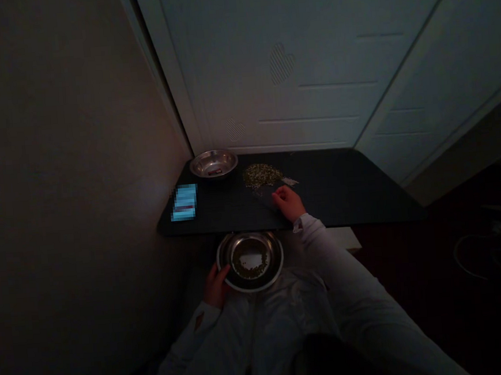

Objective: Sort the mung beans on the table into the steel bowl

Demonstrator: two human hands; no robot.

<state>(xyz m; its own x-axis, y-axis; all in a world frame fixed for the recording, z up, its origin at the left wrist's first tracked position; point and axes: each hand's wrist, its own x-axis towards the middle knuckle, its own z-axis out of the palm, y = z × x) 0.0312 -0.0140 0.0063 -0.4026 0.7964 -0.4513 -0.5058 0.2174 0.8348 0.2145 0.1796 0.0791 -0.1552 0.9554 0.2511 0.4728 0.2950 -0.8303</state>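
Note:
The room is dim. My left hand (216, 285) grips the left rim of a steel bowl (276, 269) held just below the near edge of the black table (355, 196); the bowl holds a ring of small greenish beans. My right hand (290, 202) rests on the table with its fingers curled on a dark flat card (265, 197). Just beyond it lies a heap of greenish beans (261, 175) with a small pale scrap (290, 181) beside it.
A second steel bowl (213, 164) stands at the table's back left corner. A lit phone (184, 202) lies near the left edge. A wall runs along the left, white panelled doors (293, 63) behind. A cable (468, 260) lies on the dark floor at right.

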